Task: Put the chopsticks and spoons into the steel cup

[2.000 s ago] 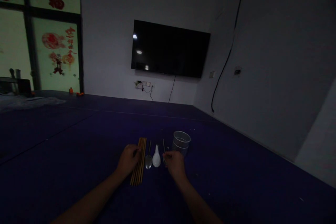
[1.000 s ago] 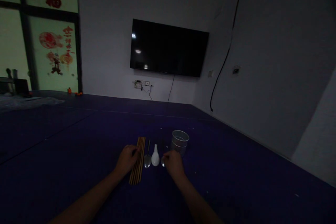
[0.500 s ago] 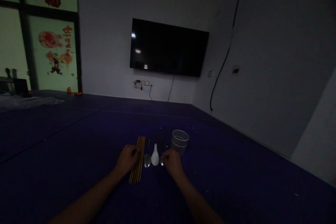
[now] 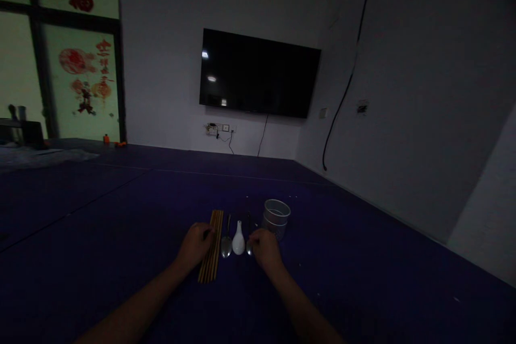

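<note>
My left hand (image 4: 195, 245) rests with curled fingers at the left edge of a bundle of wooden chopsticks (image 4: 210, 266). Its fingertips overlap the chopsticks; whether they grip any is hidden. To the right of the bundle lie a metal spoon (image 4: 226, 246), a white ceramic spoon (image 4: 238, 243) and a second metal spoon (image 4: 249, 250), side by side. My right hand (image 4: 266, 250) has its fingers closed over the neck of that second spoon, hiding part of it. I cannot see whether they hold it. Just behind my right hand stands a round metal container (image 4: 276, 214) with an open top.
A purple surface (image 4: 161, 199) spreads under everything, with small white specks on it. Clear plastic sheeting (image 4: 44, 157) and small orange items (image 4: 107, 139) lie far left. A television (image 4: 260, 72) hangs on the wall, and a black cable (image 4: 338, 107) runs down at the right.
</note>
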A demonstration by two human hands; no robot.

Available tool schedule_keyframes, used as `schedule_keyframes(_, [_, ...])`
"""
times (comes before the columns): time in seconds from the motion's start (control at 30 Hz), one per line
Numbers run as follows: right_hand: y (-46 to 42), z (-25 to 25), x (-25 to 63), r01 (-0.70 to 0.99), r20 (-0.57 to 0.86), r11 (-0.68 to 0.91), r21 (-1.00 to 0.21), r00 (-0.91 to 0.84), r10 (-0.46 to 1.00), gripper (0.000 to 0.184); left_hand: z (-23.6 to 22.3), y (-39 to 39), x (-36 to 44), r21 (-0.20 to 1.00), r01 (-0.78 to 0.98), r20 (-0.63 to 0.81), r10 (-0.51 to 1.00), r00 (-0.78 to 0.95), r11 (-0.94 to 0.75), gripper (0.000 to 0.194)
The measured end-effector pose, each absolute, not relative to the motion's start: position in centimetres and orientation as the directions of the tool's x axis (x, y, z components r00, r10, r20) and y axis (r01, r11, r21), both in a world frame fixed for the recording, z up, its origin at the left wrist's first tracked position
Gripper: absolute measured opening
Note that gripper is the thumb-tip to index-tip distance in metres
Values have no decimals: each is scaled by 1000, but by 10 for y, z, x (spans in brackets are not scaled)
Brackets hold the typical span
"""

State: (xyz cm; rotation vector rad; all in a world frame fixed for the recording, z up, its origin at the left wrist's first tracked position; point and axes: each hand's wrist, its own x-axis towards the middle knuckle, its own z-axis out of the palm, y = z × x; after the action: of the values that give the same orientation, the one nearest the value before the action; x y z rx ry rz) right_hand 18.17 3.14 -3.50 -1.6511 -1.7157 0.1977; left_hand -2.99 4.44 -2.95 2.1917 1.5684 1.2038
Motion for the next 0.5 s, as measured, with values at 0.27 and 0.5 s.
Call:
schedule_keyframes(0.27, [28, -32, 180, 811, 391, 197, -551, 43, 919, 25, -28, 44, -30, 559, 716, 485, 865, 127, -419, 30])
schedule_keyframes(0.5, [27, -30, 181, 821, 372, 217, -528, -6, 928, 18, -27, 42, -29, 553, 716, 483, 864, 139, -425, 32])
